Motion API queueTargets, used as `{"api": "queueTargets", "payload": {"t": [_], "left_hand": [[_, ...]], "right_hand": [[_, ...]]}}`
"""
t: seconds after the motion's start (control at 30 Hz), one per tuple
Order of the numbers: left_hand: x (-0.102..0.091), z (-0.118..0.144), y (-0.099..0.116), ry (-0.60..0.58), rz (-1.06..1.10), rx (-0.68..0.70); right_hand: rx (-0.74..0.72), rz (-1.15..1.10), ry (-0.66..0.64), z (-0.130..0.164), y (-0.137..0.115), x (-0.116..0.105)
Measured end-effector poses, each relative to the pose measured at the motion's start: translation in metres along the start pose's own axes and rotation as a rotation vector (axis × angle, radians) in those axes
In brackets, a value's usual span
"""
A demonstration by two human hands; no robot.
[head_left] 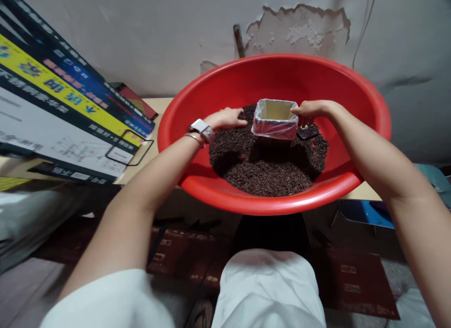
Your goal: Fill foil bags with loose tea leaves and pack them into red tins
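A wide red basin [275, 206] holds a bed of dark brown, loose dried material like tea leaves [271, 175]. Over that bed is a small rectangular box lined with a clear plastic bag [276, 127], its open top facing up and its inside pale yellow. My right hand [310, 109] pinches the box's right rim between thumb and fingers. Left of the box, my left hand [229, 117] rests at the dark material with its fingers apart and partly bent; I see nothing held in it. A small flat black piece [307, 131] lies just below my right hand.
The basin stands on a pale tabletop [158, 105] against a wall with peeling paint. Tall printed cartons [70, 102] lean at the left. A blue stool-like surface [366, 213] is low at the right. Dark red boards [355, 281] lie below the table.
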State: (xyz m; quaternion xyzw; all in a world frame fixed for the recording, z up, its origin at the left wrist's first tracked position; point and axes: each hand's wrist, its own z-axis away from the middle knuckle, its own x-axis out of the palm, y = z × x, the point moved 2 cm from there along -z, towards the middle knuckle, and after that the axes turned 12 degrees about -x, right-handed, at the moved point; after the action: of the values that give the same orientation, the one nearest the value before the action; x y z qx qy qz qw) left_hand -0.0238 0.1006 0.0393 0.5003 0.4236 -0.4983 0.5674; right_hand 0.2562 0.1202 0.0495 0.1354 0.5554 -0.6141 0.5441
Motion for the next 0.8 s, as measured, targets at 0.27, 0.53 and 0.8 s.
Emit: {"api": "queueTargets", "payload": {"t": [0.27, 0.53, 0.8], "left_hand": [[-0.041, 0.006, 0.074, 0.210, 0.533, 0.154], [-0.033, 0.011, 0.085, 0.133, 0.534, 0.317], [-0.008, -0.005, 0.001, 0.134, 0.354, 0.045]], "right_hand": [[-0.062, 0.020, -0.009, 0.001, -0.003, 0.002], [-0.078, 0.033, -0.015, -0.001, -0.004, 0.003], [-0.054, 0.068, -0.048, -0.003, -0.006, 0.005]]}}
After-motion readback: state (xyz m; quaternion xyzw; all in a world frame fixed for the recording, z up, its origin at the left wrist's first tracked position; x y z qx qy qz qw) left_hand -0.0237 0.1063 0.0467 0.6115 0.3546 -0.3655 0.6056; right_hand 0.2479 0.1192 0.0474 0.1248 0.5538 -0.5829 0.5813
